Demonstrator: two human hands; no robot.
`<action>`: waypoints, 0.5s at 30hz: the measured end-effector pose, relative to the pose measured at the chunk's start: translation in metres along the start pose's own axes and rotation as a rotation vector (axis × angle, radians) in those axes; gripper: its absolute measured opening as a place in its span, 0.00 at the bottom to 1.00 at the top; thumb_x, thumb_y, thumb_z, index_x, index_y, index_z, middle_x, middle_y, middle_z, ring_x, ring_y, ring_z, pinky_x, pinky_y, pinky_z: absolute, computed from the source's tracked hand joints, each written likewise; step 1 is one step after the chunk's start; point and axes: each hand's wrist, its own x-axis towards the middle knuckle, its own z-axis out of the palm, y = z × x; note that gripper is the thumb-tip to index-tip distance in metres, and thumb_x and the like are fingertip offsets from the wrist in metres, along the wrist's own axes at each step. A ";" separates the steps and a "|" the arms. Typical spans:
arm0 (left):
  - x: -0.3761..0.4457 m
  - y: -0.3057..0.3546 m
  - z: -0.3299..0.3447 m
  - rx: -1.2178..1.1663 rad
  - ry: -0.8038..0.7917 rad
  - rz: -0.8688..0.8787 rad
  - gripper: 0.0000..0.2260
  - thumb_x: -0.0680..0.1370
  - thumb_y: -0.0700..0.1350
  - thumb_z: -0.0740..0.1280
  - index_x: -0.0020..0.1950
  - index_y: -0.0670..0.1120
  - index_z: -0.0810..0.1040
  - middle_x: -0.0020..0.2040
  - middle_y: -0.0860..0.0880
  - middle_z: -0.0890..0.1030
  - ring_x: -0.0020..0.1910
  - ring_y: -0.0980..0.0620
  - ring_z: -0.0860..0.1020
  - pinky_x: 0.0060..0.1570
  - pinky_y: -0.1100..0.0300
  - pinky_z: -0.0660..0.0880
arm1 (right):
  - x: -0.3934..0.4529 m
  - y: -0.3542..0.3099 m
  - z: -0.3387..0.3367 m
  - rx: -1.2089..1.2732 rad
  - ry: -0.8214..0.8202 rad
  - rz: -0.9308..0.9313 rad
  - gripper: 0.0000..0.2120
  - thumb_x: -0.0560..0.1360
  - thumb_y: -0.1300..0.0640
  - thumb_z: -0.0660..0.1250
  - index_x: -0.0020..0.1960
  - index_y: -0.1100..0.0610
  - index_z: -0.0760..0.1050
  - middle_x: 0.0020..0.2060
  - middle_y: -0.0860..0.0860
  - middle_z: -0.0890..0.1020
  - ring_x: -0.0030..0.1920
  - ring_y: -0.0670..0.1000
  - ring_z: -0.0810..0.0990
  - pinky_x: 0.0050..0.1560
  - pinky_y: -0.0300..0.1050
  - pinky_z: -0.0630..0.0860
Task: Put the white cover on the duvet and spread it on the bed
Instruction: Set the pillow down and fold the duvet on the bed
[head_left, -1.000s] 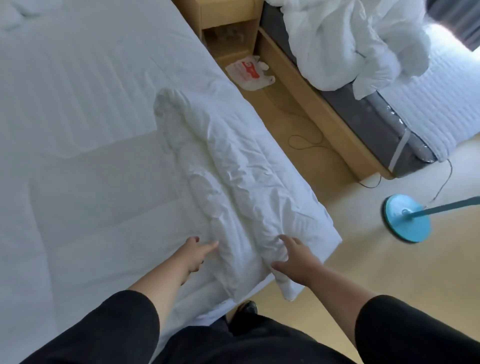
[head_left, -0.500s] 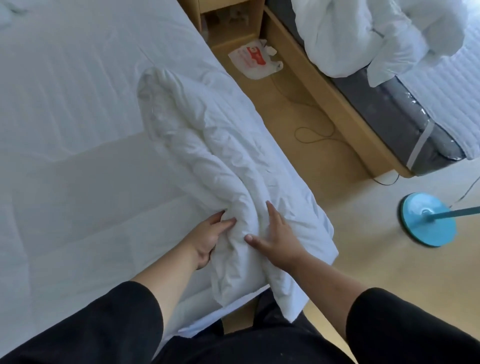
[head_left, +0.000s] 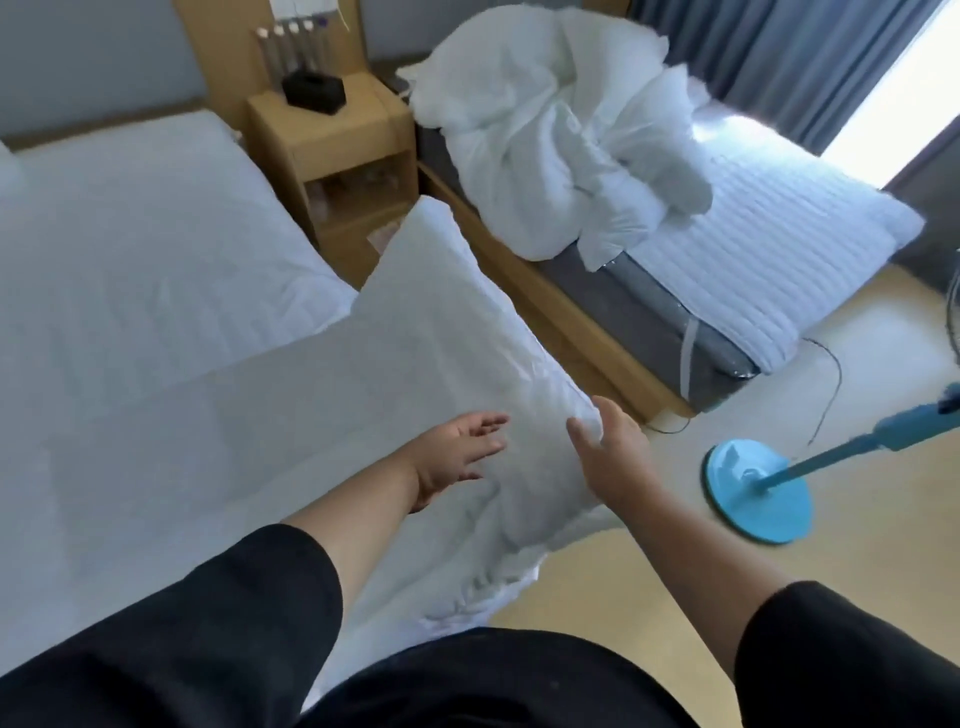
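A white duvet (head_left: 441, 338) lies spread on the near bed (head_left: 130, 234), and its right-hand folded part is lifted off the bed's edge. My right hand (head_left: 613, 452) pinches the fold's near corner, thumb in front and fingers behind the fabric. Just left of it, my left hand (head_left: 457, 452) hovers with palm up and fingers spread, holding nothing. Whether it touches the fabric is unclear.
A second bed (head_left: 753, 270) on the right carries a crumpled heap of white bedding (head_left: 545, 156). Between the beds stands a wooden nightstand (head_left: 337, 140). A blue fan base (head_left: 756, 488) and a cable (head_left: 831, 374) lie on the floor to my right.
The rolled, bunched fold has been raised and flattened out over the bed's edge. My left hand has let go and opened. My view has tilted up toward the nightstand.
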 end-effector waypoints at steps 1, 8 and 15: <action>0.002 0.000 0.005 0.035 -0.008 -0.017 0.13 0.82 0.45 0.65 0.66 0.54 0.74 0.65 0.53 0.76 0.61 0.59 0.77 0.62 0.55 0.74 | 0.001 0.008 -0.004 -0.068 0.005 0.026 0.29 0.80 0.41 0.62 0.77 0.50 0.63 0.73 0.52 0.70 0.70 0.55 0.71 0.66 0.52 0.70; -0.039 -0.057 -0.031 0.057 0.203 -0.175 0.07 0.81 0.50 0.67 0.59 0.53 0.79 0.59 0.51 0.83 0.57 0.50 0.82 0.60 0.50 0.77 | -0.003 0.023 0.039 -0.203 -0.329 -0.024 0.27 0.79 0.46 0.64 0.76 0.49 0.64 0.70 0.50 0.73 0.54 0.50 0.77 0.55 0.45 0.73; -0.176 -0.142 -0.088 -0.112 0.623 -0.304 0.08 0.81 0.50 0.67 0.58 0.50 0.80 0.57 0.50 0.83 0.52 0.50 0.83 0.51 0.55 0.77 | -0.029 -0.049 0.130 -0.341 -0.650 -0.307 0.23 0.80 0.46 0.64 0.73 0.51 0.69 0.65 0.47 0.77 0.54 0.47 0.75 0.51 0.40 0.70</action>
